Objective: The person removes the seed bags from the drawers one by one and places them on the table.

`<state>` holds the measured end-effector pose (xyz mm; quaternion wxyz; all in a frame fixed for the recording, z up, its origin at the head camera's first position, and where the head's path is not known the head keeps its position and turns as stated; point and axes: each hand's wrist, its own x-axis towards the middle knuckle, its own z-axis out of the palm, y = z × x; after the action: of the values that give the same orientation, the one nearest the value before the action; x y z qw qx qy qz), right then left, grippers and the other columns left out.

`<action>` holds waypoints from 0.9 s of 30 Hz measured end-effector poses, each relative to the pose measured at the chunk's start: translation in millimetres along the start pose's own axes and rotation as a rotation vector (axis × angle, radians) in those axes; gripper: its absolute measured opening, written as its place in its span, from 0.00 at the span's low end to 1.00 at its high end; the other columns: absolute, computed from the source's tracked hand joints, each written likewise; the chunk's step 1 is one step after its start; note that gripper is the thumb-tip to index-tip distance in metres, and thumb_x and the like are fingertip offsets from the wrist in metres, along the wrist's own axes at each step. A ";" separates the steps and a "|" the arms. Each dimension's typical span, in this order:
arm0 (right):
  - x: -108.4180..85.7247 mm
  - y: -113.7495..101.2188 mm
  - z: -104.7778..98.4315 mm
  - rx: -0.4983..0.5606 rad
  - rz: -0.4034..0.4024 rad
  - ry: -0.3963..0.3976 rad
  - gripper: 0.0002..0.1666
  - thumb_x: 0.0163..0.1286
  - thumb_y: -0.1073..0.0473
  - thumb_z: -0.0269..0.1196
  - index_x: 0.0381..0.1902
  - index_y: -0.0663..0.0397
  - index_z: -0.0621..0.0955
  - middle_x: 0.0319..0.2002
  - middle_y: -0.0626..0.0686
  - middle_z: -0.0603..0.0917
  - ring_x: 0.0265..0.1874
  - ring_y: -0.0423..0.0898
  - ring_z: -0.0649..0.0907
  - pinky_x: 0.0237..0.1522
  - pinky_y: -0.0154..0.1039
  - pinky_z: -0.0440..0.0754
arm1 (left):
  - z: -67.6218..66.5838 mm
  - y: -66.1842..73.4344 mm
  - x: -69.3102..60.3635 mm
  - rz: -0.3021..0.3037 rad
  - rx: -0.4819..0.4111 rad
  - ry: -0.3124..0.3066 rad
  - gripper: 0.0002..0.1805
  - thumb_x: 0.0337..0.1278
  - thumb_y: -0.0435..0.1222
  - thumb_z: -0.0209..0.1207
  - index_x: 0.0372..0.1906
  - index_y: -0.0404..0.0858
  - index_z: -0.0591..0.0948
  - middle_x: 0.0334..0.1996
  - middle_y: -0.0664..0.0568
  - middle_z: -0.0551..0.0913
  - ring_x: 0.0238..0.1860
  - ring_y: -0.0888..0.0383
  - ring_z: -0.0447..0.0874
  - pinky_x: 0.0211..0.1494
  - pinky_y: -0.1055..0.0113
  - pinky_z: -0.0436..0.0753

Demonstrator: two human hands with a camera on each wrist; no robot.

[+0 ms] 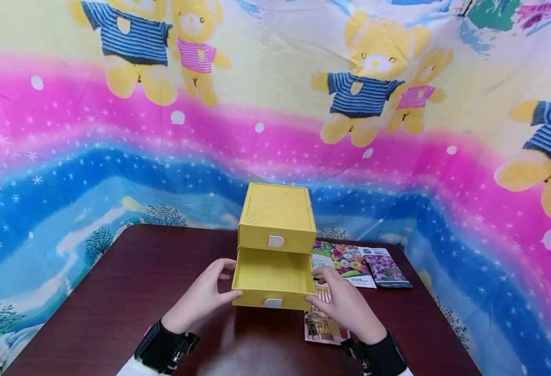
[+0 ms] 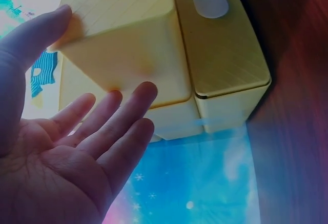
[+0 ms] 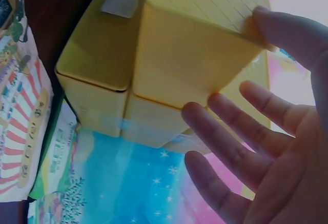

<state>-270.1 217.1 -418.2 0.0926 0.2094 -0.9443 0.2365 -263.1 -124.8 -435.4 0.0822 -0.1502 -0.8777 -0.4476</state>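
Note:
A stack of yellow drawers (image 1: 277,209) stands on the table, white tabs on its fronts. Its middle drawer (image 1: 273,271) is pulled out, its yellow floor showing from above. My left hand (image 1: 204,287) is at the drawer's left front corner, thumb on the front face, the other fingers extended along the side wall. Mirroring it, my right hand (image 1: 343,303) has its thumb on the right front corner and its fingers spread beside the right wall. Below, a lower drawer (image 2: 225,44) sits closed; the pulled-out drawer hides it in the head view.
Flower-pictured packets (image 1: 346,261) lie right of the drawers, with a purple-flowered packet (image 1: 387,267) at the far right. Another printed packet (image 1: 322,329) lies partly under my right hand. A bear-patterned cloth (image 1: 280,136) hangs behind the dark wooden table (image 1: 163,261).

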 end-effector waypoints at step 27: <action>11.1 15.0 26.9 0.043 0.026 0.195 0.18 0.68 0.51 0.71 0.47 0.46 0.74 0.41 0.44 0.76 0.36 0.39 0.77 0.37 0.37 0.78 | 16.8 -18.8 9.5 0.021 -0.016 0.219 0.16 0.57 0.35 0.73 0.46 0.40 0.79 0.43 0.54 0.80 0.44 0.59 0.84 0.52 0.59 0.85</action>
<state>-288.6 212.1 -444.7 0.1766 0.1749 -0.9281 0.2772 -278.6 -119.9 -456.9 0.1808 -0.1102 -0.8583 -0.4675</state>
